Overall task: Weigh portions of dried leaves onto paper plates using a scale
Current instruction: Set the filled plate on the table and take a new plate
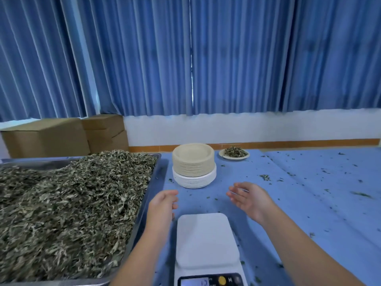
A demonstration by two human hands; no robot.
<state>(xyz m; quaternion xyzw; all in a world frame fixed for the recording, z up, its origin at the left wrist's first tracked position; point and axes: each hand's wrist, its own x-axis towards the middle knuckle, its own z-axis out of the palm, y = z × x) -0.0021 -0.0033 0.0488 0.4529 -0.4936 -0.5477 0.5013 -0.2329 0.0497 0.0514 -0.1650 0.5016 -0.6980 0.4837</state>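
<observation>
A white digital scale (205, 240) sits at the near edge of the blue table, its platform bare. Behind it stands a stack of paper plates (193, 165), beige ones on top of white ones. A big metal tray (157, 174) on the left is heaped with dried leaves (68, 203). At the back, a single plate holding a leaf portion (234, 153) rests on the table. My left hand (162, 205) and my right hand (250, 198) hover above the table between the scale and the stack, both with fingers apart and holding nothing.
Loose leaf bits are scattered over the blue table cover (309, 193) to the right. Cardboard boxes (61, 135) stand behind the tray at the back left. Blue curtains (206, 58) hang along the far wall.
</observation>
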